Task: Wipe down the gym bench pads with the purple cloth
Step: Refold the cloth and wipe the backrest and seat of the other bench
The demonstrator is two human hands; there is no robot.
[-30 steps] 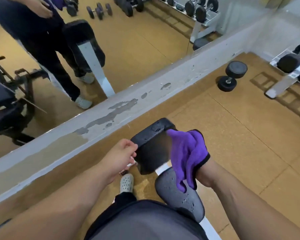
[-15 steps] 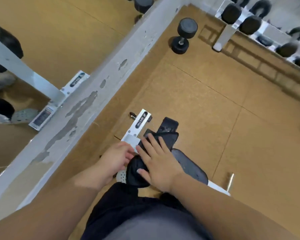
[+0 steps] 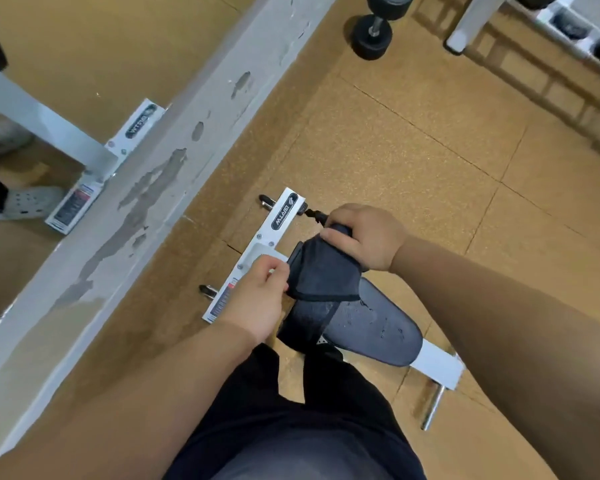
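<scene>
Bench pad (image 3: 321, 271) in right hand (image 3: 364, 237), left hand (image 3: 257, 299) seemingly alongside

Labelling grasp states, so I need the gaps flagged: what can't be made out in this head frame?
All head view.
No purple cloth is seen; it may be under the right hand curled over the upper pad, cannot tell.
The left hand has fingers curled at the pad's edge; grip or mere touch is unclear.
The frame label has print too small to read.
The dumbbell is cut off by the top edge.

The tan floor (image 3: 413, 161) carries the white bench frame (image 3: 264, 237), a black dumbbell (image 3: 373, 32) well apart.
</scene>
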